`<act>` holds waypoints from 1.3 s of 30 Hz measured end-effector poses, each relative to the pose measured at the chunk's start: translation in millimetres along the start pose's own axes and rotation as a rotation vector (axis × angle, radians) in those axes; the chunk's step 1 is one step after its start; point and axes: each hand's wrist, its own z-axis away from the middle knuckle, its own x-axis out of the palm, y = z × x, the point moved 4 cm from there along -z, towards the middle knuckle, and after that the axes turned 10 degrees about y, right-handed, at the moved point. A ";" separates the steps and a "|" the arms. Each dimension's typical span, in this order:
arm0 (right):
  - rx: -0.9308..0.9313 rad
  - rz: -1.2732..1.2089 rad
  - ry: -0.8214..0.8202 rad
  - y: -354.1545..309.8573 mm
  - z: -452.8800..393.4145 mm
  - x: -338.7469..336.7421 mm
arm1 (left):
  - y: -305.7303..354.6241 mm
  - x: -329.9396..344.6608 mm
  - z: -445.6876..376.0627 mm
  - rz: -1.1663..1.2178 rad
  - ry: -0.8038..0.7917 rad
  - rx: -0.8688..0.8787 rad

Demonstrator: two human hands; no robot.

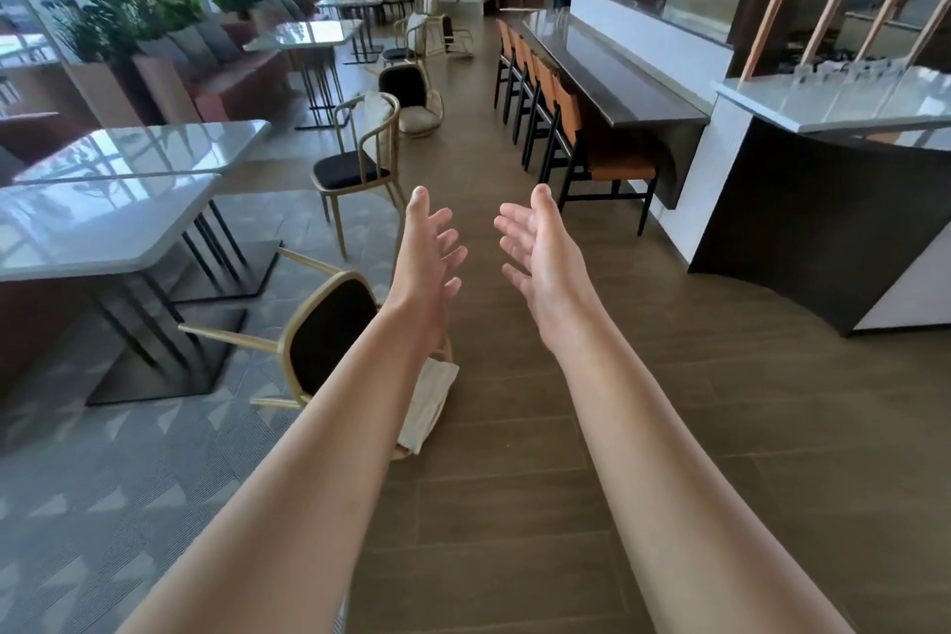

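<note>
Both my arms reach straight out in front of me over a wooden floor. My left hand and my right hand are spread with straight fingers, palms facing each other, holding nothing. Just below my left forearm a gold-framed chair with a black seat lies tipped over on the floor. A pale cushion lies beside it, partly hidden by my arm.
An upright gold chair stands ahead on the left, and another tipped chair lies further on. Glossy white tables line the left side. A dark bar counter with orange stools runs along the right.
</note>
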 end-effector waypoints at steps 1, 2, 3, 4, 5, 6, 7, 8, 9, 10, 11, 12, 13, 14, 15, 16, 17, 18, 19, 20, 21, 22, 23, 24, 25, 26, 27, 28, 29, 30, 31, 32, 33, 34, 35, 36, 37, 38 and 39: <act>0.006 0.000 -0.008 1.1 -7.0 2.0 | 0.8 0.9 -6.3 0.006 0.006 -0.003; 0.012 -0.003 -0.015 1.7 -16.0 5.8 | 2.8 1.6 -15.5 0.012 0.015 -0.002; 0.017 -0.002 -0.027 2.7 -26.2 10.3 | 4.7 2.3 -26.5 0.014 0.020 0.001; 0.024 0.001 -0.037 4.2 -39.8 16.2 | 6.2 3.7 -40.5 0.014 0.024 0.000; 0.030 0.005 -0.041 5.1 -52.0 21.2 | 7.0 4.5 -52.6 0.015 0.027 -0.001; 0.035 0.007 -0.038 6.2 -63.0 25.8 | 7.1 4.6 -64.3 0.018 0.032 -0.002; 0.038 0.014 -0.039 8.5 -78.0 33.0 | 6.1 4.4 -80.9 0.024 0.036 -0.005; 0.038 0.024 -0.043 10.7 -90.9 39.3 | 5.1 4.0 -95.5 0.026 0.037 -0.005; 0.034 0.035 -0.046 11.6 -100.4 44.1 | 4.1 3.4 -107.2 0.030 0.040 -0.003; 0.035 0.045 -0.044 13.3 -113.0 51.5 | 2.7 2.1 -123.7 0.038 0.043 -0.011; 0.035 0.054 -0.040 14.7 -125.1 58.0 | 1.7 0.8 -140.1 0.048 0.041 -0.019; 0.030 0.063 -0.035 14.2 -137.9 64.3 | 2.5 1.0 -157.4 0.059 0.036 -0.020; 0.026 0.075 -0.032 12.9 -149.4 70.0 | 4.2 1.8 -173.5 0.069 0.032 -0.023; 0.023 0.086 -0.023 9.7 -162.3 76.1 | 7.5 4.3 -190.2 0.079 0.027 -0.029; 0.020 0.095 -0.013 5.9 -176.0 81.8 | 12.1 7.7 -206.4 0.084 0.015 -0.034; 0.012 0.101 -0.002 2.2 -188.1 85.6 | 17.0 11.9 -219.8 0.084 0.000 -0.034; 0.001 0.101 0.008 -2.5 -201.5 89.3 | 23.2 17.3 -233.4 0.090 -0.022 -0.030; -0.007 0.100 0.018 -5.4 -212.1 91.1 | 27.9 22.3 -243.7 0.097 -0.043 -0.025; -0.012 0.100 0.031 -8.1 -223.3 93.3 | 32.9 27.9 -253.8 0.102 -0.060 -0.022; -0.013 0.100 0.041 -9.6 -235.1 95.3 | 36.9 33.3 -264.6 0.101 -0.077 -0.022; -0.014 0.104 0.047 -10.3 -242.5 96.3 | 38.8 36.6 -271.7 0.100 -0.085 -0.021; -0.012 0.107 0.053 -10.4 -252.4 97.4 | 40.0 40.9 -281.6 0.098 -0.095 -0.025; -0.009 0.108 0.056 -10.3 -262.5 98.3 | 40.9 44.9 -291.4 0.096 -0.103 -0.027; -0.007 0.104 0.059 -10.4 -273.0 99.1 | 41.4 49.0 -300.9 0.093 -0.107 -0.030; -0.002 0.098 0.061 -10.0 -283.8 99.7 | 40.8 52.7 -310.7 0.089 -0.104 -0.034; 0.006 0.092 0.063 -9.8 -295.9 100.1 | 40.0 57.4 -321.3 0.085 -0.098 -0.043; 0.013 0.088 0.064 -9.5 -307.7 100.2 | 38.6 62.1 -331.3 0.081 -0.094 -0.053; 0.022 0.085 0.064 -8.2 -318.4 99.9 | 36.1 66.2 -340.9 0.079 -0.087 -0.061; 0.030 0.080 0.059 -6.2 -331.6 99.8 | 32.8 71.2 -352.5 0.080 -0.080 -0.069; 0.036 0.073 0.052 -4.2 -344.3 99.5 | 29.5 75.9 -363.6 0.084 -0.073 -0.075; 0.041 0.066 0.048 -2.2 -354.7 98.7 | 26.4 79.4 -372.2 0.084 -0.068 -0.078; 0.048 0.061 0.040 -0.3 -369.2 98.3 | 24.0 84.7 -383.4 0.079 -0.051 -0.078; 0.055 0.059 0.026 0.7 -384.5 97.8 | 22.1 90.6 -394.8 0.073 -0.029 -0.078; 0.063 0.058 0.012 1.4 -400.0 97.3 | 21.0 96.5 -405.7 0.068 -0.004 -0.077; 0.073 0.057 -0.008 1.1 -417.6 97.7 | 21.7 103.6 -418.0 0.067 0.023 -0.073; 0.080 0.055 -0.023 0.5 -432.1 97.8 | 22.2 109.8 -428.3 0.065 0.040 -0.067; 0.087 0.051 -0.044 -0.3 -450.1 98.6 | 23.9 117.5 -440.7 0.066 0.064 -0.060; 0.094 0.052 -0.064 -0.8 -465.2 99.7 | 25.1 123.1 -451.5 0.066 0.086 -0.058; 0.099 0.054 -0.081 -0.8 -480.5 101.6 | 27.2 128.1 -461.4 0.067 0.108 -0.055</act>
